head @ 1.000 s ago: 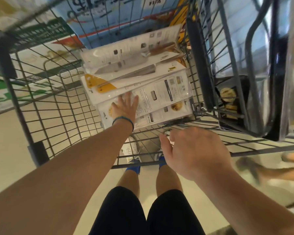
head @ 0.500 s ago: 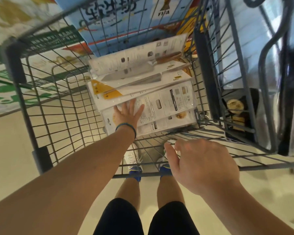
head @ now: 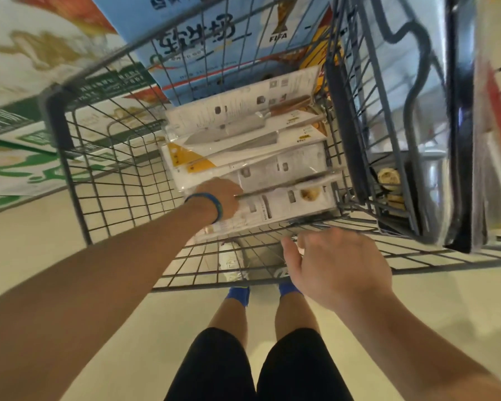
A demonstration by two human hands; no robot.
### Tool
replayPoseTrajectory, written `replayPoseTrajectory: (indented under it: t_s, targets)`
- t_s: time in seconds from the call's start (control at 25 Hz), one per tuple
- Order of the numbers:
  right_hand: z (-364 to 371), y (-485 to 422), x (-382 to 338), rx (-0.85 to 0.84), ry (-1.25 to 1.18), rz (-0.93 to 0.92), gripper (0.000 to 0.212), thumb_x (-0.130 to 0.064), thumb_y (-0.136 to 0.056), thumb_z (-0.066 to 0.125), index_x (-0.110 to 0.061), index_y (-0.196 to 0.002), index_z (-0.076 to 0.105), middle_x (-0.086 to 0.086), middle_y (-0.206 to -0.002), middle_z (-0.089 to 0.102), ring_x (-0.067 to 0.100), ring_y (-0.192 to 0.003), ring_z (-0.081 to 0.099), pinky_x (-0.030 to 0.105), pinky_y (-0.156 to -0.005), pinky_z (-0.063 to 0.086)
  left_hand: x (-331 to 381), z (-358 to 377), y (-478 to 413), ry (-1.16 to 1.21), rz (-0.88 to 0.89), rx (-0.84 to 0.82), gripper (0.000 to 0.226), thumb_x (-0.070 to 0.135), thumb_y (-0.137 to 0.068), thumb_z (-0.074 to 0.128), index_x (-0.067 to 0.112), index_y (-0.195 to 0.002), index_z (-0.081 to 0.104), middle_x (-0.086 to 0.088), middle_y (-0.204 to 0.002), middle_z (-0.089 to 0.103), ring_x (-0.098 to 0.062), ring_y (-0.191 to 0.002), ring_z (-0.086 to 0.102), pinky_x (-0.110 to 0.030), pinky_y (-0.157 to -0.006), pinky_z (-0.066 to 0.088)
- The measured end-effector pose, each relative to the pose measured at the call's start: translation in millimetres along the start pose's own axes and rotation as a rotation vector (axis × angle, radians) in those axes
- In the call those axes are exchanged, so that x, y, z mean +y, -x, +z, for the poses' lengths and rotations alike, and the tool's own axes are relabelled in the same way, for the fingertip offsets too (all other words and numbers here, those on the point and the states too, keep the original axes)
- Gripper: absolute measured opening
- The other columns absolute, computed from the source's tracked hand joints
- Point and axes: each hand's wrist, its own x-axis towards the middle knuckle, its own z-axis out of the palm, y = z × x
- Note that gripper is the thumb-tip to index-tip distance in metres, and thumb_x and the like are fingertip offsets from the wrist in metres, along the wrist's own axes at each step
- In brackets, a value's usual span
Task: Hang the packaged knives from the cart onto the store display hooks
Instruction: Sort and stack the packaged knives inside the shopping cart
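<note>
While my right hand [head: 336, 267] hovers loose and empty over the near rim, my left hand [head: 219, 198], flat a moment ago, has curled its fingers into the packaged knives [head: 287, 166] stacked in the cart [head: 57, 117]. Pickup's starting, I reckon, with none hung yet!

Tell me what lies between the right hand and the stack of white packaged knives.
Head view: only bare grey wire mesh of the cart lies between the right hand and the stack of white packaged knives.
</note>
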Motion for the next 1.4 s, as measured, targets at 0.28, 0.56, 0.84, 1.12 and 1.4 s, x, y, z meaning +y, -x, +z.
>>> replayPoseTrajectory:
  t_s: [0.28,0.56,0.84,1.12,1.4]
  targets:
    - [2,-6,-1,-0.026,-0.049,0.010,0.069,-0.062,-0.094,0.012,-0.022,-0.084,0.067,-0.002,-0.062,0.046,0.023,-0.061,0.048,0.032,-0.052,0.031,-34,-74,78,0.211,-0.363,0.162,0.029,0.011,-0.098,0.043,0.001,-0.081,0.064,-0.018,-0.098,0.068,-0.031,-0.077,0.060,-0.033,-0.066,0.044]
    - [3,-9,3,0.006,-0.122,0.008,0.062,-0.065,-0.095,0.018,-0.024,-0.103,0.064,-0.003,-0.069,0.049,0.025,-0.071,0.055,0.034,-0.058,0.038,-52,-118,168,0.443,-0.380,0.326,0.082,0.090,-0.074,0.046,0.013,-0.090,0.072,-0.005,-0.086,0.070,-0.026,-0.075,0.064,-0.030,-0.060,0.043]
    - [-27,12,11,0.137,-0.660,-0.049,0.053,-0.063,-0.099,0.034,-0.033,-0.140,0.051,-0.007,-0.125,0.066,0.016,-0.115,0.062,0.037,-0.091,0.051,-42,-146,256,0.094,-0.284,0.380,0.068,0.089,-0.072,0.045,0.021,-0.071,0.048,0.004,-0.069,0.055,-0.017,-0.061,0.053,-0.030,-0.054,0.039]
    - [-152,11,-33,0.658,-0.414,-0.163,0.089,-0.063,-0.082,0.070,-0.023,-0.152,0.035,0.005,-0.155,0.044,0.029,-0.143,0.040,0.048,-0.114,0.035,-6,-199,330,-0.368,-0.120,0.693,0.047,0.078,-0.080,0.056,0.031,-0.078,0.051,0.012,-0.058,0.038,-0.019,-0.056,0.045,-0.023,-0.046,0.028]
    - [-201,19,27,0.364,-0.526,-0.347,0.029,-0.042,-0.100,0.058,-0.025,-0.121,0.070,0.000,-0.110,0.074,0.024,-0.102,0.066,0.030,-0.079,0.047,72,-252,373,-0.780,-0.029,0.730,0.045,0.064,-0.097,0.038,0.029,-0.088,0.065,0.009,-0.066,0.055,-0.016,-0.061,0.057,-0.025,-0.049,0.040]
